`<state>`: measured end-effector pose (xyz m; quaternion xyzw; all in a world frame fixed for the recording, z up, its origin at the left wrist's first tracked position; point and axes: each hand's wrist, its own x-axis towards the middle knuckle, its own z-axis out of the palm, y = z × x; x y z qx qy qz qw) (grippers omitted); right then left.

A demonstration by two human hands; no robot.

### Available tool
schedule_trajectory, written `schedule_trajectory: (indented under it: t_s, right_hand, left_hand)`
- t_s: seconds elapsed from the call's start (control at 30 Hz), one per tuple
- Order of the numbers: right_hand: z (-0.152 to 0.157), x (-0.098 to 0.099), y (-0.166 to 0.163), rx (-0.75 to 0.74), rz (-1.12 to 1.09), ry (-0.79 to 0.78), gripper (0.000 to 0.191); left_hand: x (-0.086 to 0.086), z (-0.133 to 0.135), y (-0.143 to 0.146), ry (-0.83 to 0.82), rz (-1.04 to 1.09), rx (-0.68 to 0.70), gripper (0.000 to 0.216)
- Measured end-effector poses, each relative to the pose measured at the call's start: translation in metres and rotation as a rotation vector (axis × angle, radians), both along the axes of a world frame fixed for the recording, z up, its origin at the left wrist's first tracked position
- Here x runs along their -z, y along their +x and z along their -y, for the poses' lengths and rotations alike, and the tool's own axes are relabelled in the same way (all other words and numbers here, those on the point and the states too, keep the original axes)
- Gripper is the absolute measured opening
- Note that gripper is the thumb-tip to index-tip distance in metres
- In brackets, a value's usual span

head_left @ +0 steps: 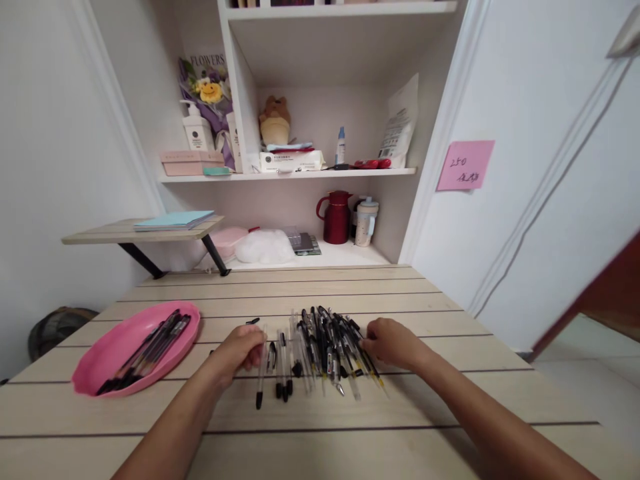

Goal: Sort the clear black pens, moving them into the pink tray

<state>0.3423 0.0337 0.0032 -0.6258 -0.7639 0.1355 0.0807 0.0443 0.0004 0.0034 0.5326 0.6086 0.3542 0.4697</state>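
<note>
My left hand [239,351] is closed on a clear pen barrel [261,377] with a black end pointing toward me. Just right of it, several clear barrels with black ends [283,367] lie side by side, and a black pen cap [271,357] lies between. A heap of pen parts [325,343], with black caps, clear tubes and thin refills, spreads across the middle of the table. At the heap's right edge my right hand [393,342] has its fingers curled together; whatever they grip is hidden.
On the left stands a pink oval tray [187,340] holding several dark pens [150,350]. Behind it, a small raised shelf [100,231] bears light-blue paper [175,220]. A red thermos jug [337,220] and a pale cup [366,223] stand in the cabinet at the back.
</note>
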Motion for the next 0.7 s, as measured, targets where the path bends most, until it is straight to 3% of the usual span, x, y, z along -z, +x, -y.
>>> schedule_trajectory:
  t_s: [0.1, 0.27, 0.5, 0.7]
  right_hand:
    - [0.011, 0.006, -0.005, 0.014, 0.107, 0.037, 0.018]
    - [0.011, 0.009, -0.001, 0.043, -0.03, 0.008, 0.016]
    - [0.013, 0.007, -0.001, 0.089, -0.636, -0.237, 0.01]
    - [0.01, 0.002, -0.011, 0.079, -1.031, -0.253, 0.01]
  left_hand:
    - [-0.006, 0.0, -0.002, -0.019, 0.285, -0.026, 0.024]
    - [-0.008, 0.004, 0.005, -0.045, 0.408, 0.025, 0.024]
    - [-0.009, 0.016, 0.021, -0.066, 0.458, 0.112, 0.023]
    - [-0.01, 0.025, 0.035, -0.111, 0.5, 0.219, 0.015]
